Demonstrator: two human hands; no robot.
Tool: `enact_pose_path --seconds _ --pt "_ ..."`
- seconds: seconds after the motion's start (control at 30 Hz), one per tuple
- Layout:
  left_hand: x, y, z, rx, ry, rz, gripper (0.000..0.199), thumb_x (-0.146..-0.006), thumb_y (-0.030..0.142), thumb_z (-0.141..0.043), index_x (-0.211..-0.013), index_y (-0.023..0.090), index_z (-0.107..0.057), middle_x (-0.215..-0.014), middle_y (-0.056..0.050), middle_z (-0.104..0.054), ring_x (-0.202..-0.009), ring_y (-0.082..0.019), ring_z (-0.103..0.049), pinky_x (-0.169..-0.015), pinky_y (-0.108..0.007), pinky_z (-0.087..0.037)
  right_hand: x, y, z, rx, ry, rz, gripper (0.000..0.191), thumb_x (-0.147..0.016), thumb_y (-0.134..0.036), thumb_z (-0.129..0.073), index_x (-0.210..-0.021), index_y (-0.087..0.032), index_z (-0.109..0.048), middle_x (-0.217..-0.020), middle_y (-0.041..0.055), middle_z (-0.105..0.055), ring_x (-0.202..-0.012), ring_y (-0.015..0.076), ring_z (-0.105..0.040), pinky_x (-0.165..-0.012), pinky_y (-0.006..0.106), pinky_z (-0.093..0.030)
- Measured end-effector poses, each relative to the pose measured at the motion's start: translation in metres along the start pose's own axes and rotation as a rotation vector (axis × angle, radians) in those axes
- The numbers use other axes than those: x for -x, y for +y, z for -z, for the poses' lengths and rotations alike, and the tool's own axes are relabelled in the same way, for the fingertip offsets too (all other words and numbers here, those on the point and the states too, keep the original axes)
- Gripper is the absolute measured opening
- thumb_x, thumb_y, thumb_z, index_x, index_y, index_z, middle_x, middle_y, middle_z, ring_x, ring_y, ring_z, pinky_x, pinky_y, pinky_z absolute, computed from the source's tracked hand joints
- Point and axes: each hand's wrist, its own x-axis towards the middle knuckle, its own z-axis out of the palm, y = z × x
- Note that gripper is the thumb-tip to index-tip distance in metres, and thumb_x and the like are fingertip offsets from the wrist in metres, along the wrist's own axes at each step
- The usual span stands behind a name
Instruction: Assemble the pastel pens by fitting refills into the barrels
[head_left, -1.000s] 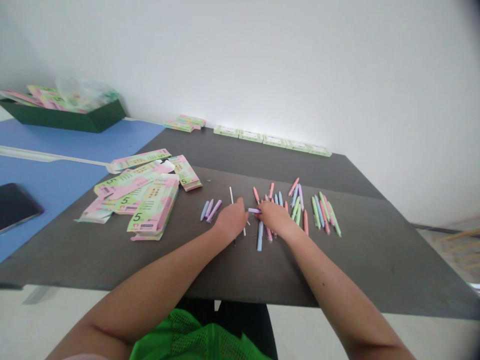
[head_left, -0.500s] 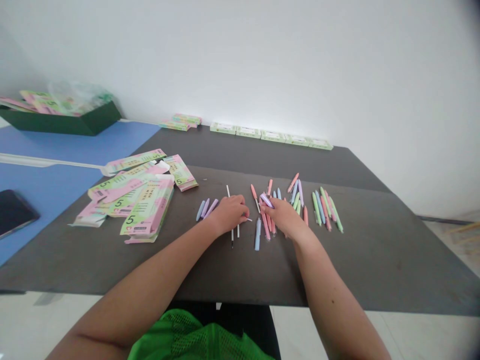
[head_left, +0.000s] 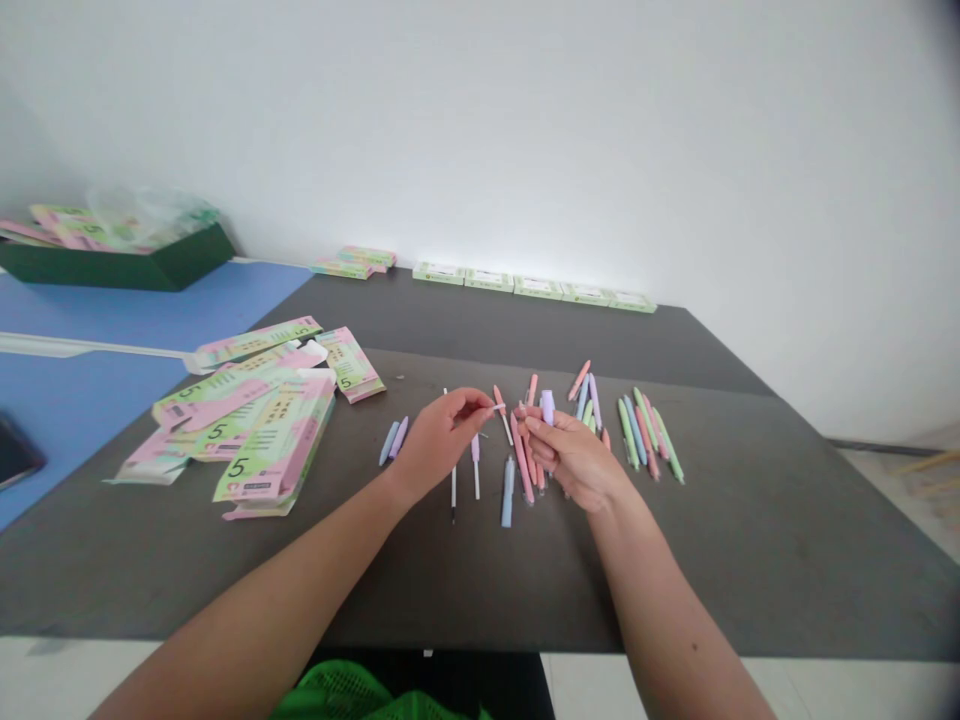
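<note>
My left hand [head_left: 442, 435] pinches the end of a thin white piece [head_left: 496, 407], raised a little above the table. Facing it, my right hand [head_left: 562, 445] is closed on a purple pen part [head_left: 547, 406] that sticks up past the fingers. The two hands are a small gap apart. Below them lie a white refill [head_left: 453, 490], a second one with a purple end [head_left: 475, 465] and a blue pen barrel [head_left: 508, 492]. Pink pens [head_left: 522, 460] lie partly under my right hand. Left of my left hand rest a blue piece [head_left: 388, 443] and a purple piece [head_left: 400, 437].
Opened cardboard packs [head_left: 277, 440] are heaped at the left. Several pens [head_left: 651, 435] lie at the right. Green boxes [head_left: 538, 288] line the wall edge. A green bin [head_left: 120, 268] and a phone [head_left: 16, 450] are at the far left.
Both hands have lifted off the table. The purple part in my right hand has turned more upright. The left hand now holds the white piece up towards the right hand. The view has shifted slightly.
</note>
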Motion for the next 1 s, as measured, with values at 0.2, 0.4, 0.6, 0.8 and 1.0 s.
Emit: enact_pose_path --seconds 0.2,0.4,0.6,0.8,1.0 --pt "0.012 0.007 -0.008 0.134 0.023 -0.009 0.020 -0.086 0.033 -0.054 -0.096 0.019 -0.065 -0.091 -0.002 -0.069 -0.081 -0.014 -0.063 -0.076 -0.025 -0.050 0.003 -0.002 -0.010 -0.193 0.007 -0.006 0.020 -0.071 -0.029 -0.074 -0.077 -0.015 -0.060 -0.062 -0.0032 -0.059 -0.042 0.0026 -0.024 -0.038 0.020 -0.016" --pt "0.018 0.009 -0.013 0.104 0.003 -0.090 0.016 -0.087 0.031 -0.055 -0.092 0.021 -0.066 -0.087 0.000 -0.070 -0.079 -0.013 -0.063 -0.076 -0.024 -0.049 0.004 0.001 -0.016 -0.199 0.058 0.111 0.020 -0.073 -0.030 -0.072 -0.075 -0.017 -0.056 -0.056 -0.0056 -0.055 -0.041 0.0036 -0.019 -0.038 0.020 -0.014" --pt "0.018 0.006 -0.015 0.045 0.013 -0.112 0.015 -0.087 0.030 -0.054 -0.092 0.021 -0.066 -0.093 0.000 -0.071 -0.085 -0.014 -0.064 -0.080 -0.026 -0.048 0.006 0.007 -0.020 -0.129 -0.007 0.120 0.019 -0.077 -0.035 -0.068 -0.079 -0.018 -0.060 -0.045 -0.0090 -0.036 -0.043 0.0065 -0.020 -0.040 0.020 -0.017" --pt "0.018 0.009 -0.014 0.011 0.077 -0.090 0.016 -0.086 0.030 -0.055 -0.092 0.021 -0.066 -0.090 -0.002 -0.071 -0.082 -0.015 -0.064 -0.078 -0.028 -0.050 0.006 0.011 -0.023 -0.145 0.020 0.130 0.021 -0.075 -0.035 -0.070 -0.077 -0.020 -0.056 -0.048 -0.0085 -0.038 -0.044 0.0063 -0.024 -0.042 0.019 -0.019" --pt "0.017 0.009 -0.013 -0.003 0.079 -0.090 0.014 -0.086 0.029 -0.056 -0.089 0.020 -0.066 -0.087 -0.001 -0.070 -0.080 -0.014 -0.064 -0.076 -0.026 -0.050 0.004 0.011 -0.022 -0.182 0.036 0.142 0.023 -0.074 -0.035 -0.071 -0.076 -0.019 -0.054 -0.050 -0.0086 -0.038 -0.045 0.0063 -0.022 -0.042 0.019 -0.019"
